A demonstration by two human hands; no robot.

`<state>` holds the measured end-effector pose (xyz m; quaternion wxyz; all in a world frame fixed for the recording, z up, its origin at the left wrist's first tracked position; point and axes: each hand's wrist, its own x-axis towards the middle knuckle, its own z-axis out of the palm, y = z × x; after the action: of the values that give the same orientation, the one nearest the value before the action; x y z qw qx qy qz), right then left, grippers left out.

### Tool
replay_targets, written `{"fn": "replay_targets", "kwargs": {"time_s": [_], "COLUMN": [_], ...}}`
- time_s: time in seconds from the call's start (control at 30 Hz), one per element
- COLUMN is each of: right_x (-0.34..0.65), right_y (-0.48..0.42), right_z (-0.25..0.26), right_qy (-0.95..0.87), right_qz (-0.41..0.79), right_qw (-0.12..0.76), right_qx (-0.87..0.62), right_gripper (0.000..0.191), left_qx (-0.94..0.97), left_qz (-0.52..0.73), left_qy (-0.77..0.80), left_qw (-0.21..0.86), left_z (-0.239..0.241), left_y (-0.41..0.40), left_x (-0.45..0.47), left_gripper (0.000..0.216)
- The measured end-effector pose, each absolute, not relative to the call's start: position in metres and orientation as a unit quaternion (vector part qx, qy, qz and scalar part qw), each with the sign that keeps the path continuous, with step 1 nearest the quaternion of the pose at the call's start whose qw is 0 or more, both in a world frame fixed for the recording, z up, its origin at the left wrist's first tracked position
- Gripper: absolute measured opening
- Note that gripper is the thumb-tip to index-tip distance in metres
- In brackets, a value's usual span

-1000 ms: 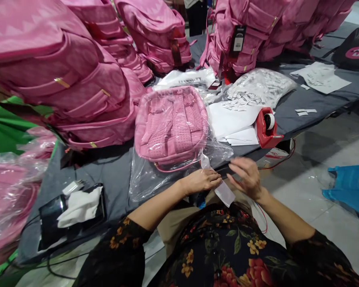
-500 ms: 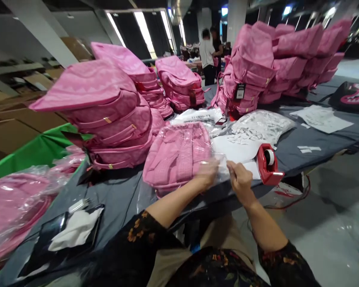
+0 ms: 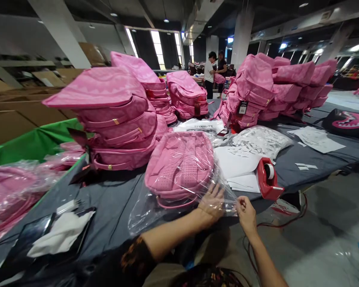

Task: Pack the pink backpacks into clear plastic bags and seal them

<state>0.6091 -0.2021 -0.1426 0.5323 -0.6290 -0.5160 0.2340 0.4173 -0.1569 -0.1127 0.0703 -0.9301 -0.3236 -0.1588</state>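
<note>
A pink backpack (image 3: 181,163) lies inside a clear plastic bag (image 3: 146,209) on the grey table (image 3: 113,199) in front of me. My left hand (image 3: 211,203) rests with fingers spread flat on the bag's open end, near the table's front edge. My right hand (image 3: 245,213) is closed in a pinch on the bag's plastic edge just to the right. A red tape dispenser (image 3: 267,179) stands close by on the right, beside white paper sheets (image 3: 237,165).
Stacks of pink backpacks (image 3: 116,115) fill the left and back of the table. A bag of small white tags (image 3: 261,139) lies behind the papers. Bagged backpacks (image 3: 14,191) sit in a green bin at left. Two people (image 3: 214,71) stand far behind. Grey floor lies to the right.
The camera tilted up, showing the hall. My hands moved from my lap, where they held a white strip, onto the bag's open end; the left hand now lies flat.
</note>
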Motion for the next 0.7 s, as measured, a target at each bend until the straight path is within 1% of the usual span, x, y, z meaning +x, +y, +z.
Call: {"fn": "replay_targets", "kwargs": {"time_s": [0.07,0.13,0.2,0.3,0.37,0.43,0.47,0.5,0.53,0.6,0.63,0.7], "right_x": [0.603,0.595,0.588,0.591,0.602,0.615,0.62,0.624,0.625,0.623,0.621,0.616], "right_y": [-0.214,-0.232,-0.251,-0.268,-0.27,-0.267,-0.265,-0.262,-0.26,-0.253,-0.25,-0.245], "right_z": [-0.159,-0.168,-0.167,-0.155,-0.144,-0.134,-0.131,-0.129,-0.127,-0.125,-0.125,-0.123], "right_qy": [-0.463,-0.445,-0.473,-0.513,-0.501,-0.492,-0.501,-0.515,-0.53,-0.544,-0.544,-0.54], "right_qz": [0.322,0.35,0.356,0.312,0.253,0.212,0.194,0.17,0.143,0.096,0.084,0.08], "right_qw": [0.536,0.524,0.491,0.465,0.47,0.455,0.438,0.418,0.4,0.38,0.38,0.403], "right_qx": [-0.629,-0.636,-0.639,-0.651,-0.681,-0.711,-0.721,-0.729,-0.735,-0.742,-0.743,-0.734], "right_gripper": [0.042,0.045,0.043,0.038,0.038,0.039,0.041,0.044,0.05,0.062,0.065,0.061], "left_qx": [-0.916,-0.887,-0.871,-0.872,-0.886,-0.894,-0.884,-0.867,-0.84,-0.766,-0.718,-0.62], "left_qz": [-0.197,-0.236,-0.241,-0.245,-0.281,-0.333,-0.358,-0.377,-0.387,-0.378,-0.367,-0.37], "left_qy": [-0.335,-0.372,-0.406,-0.413,-0.356,-0.265,-0.242,-0.252,-0.304,-0.479,-0.567,-0.686], "left_qw": [0.104,0.137,0.137,0.101,0.097,0.14,0.175,0.209,0.228,0.203,0.166,0.089], "left_z": [-0.136,-0.15,-0.153,-0.147,-0.141,-0.137,-0.137,-0.139,-0.141,-0.147,-0.149,-0.154], "left_y": [-0.188,-0.206,-0.208,-0.198,-0.201,-0.219,-0.23,-0.242,-0.253,-0.266,-0.27,-0.276], "left_x": [0.385,0.355,0.336,0.33,0.329,0.32,0.311,0.298,0.282,0.247,0.229,0.199], "left_gripper": [0.045,0.045,0.043,0.038,0.031,0.029,0.033,0.039,0.046,0.052,0.05,0.041]}}
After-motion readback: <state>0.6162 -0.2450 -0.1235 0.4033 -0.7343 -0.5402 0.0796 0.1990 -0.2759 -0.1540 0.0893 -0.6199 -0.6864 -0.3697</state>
